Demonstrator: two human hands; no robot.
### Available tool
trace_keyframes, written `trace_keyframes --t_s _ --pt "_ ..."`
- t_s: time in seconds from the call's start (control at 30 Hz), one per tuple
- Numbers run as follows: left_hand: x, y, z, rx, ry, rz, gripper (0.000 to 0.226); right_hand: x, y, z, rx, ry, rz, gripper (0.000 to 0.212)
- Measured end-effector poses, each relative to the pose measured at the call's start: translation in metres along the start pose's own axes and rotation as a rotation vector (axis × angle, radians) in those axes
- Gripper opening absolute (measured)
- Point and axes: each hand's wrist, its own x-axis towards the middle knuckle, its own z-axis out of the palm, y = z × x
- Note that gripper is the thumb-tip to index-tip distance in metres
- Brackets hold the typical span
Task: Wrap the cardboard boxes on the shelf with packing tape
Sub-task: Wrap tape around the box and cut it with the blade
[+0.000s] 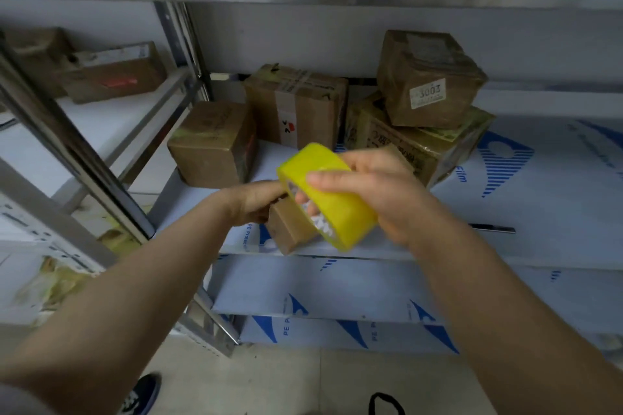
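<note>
View down onto a metal shelf [526,209] lined with white film printed in blue. My right hand [384,194] grips the yellow tape roll [328,194]: the thumb lies across its outer face and the fingers reach into the core. My left hand [254,202] is curled round the upper end of a small cardboard box [290,227], with its fingertips hidden behind the roll. The roll touches this box, which is tilted at the shelf's front edge; I cannot tell whether it rests on the shelf.

Toward the back edge stand four more boxes: a plain brown box [210,145] at the left, a taped box [296,104] behind it, and at the right a box labelled 3003 [428,77] stacked askew on a film-wrapped box [418,145].

On the neighbouring shelf [101,131], at the far left, lie further cartons [114,74]. A dark shoe [141,394] shows on the floor below.
</note>
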Motion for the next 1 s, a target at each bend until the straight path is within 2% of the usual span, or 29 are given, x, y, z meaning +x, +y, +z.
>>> trace_keyframes --t_s 0.07,0.13,0.27,0.4,0.5,0.6,0.7,0.8,1.0 --pt "0.006 -0.005 0.001 -0.267 0.248 0.078 0.044 0.026 -0.006 0.000 0.029 0.122 0.001 0.020" --pt "0.011 -0.012 0.004 -0.553 0.466 0.174 0.028 0.049 -0.009 0.002 0.003 0.245 -0.006 0.036" --pt "0.007 -0.014 0.030 -0.853 0.604 0.295 0.021 0.074 -0.013 0.019 -0.005 0.362 -0.033 0.044" --pt "0.013 -0.012 0.034 -0.793 0.716 0.327 0.025 0.078 -0.014 0.030 0.076 0.345 -0.026 0.047" --pt "0.017 -0.010 0.024 -0.706 0.737 0.319 0.025 0.071 -0.013 0.034 0.188 0.307 -0.010 0.040" --pt "0.022 -0.010 0.018 -0.595 0.793 0.269 0.022 0.061 -0.015 0.039 0.221 0.355 -0.030 0.034" --pt "0.024 -0.010 0.009 -0.547 0.850 0.218 0.023 0.045 -0.010 0.044 0.201 0.385 -0.047 0.036" --pt "0.021 -0.009 0.010 -0.498 0.810 0.253 0.025 0.022 0.015 0.040 0.114 0.391 -0.012 0.036" --pt "0.017 -0.012 0.018 -0.369 0.729 0.341 0.024 -0.001 0.072 0.033 0.211 0.440 -0.039 0.028"
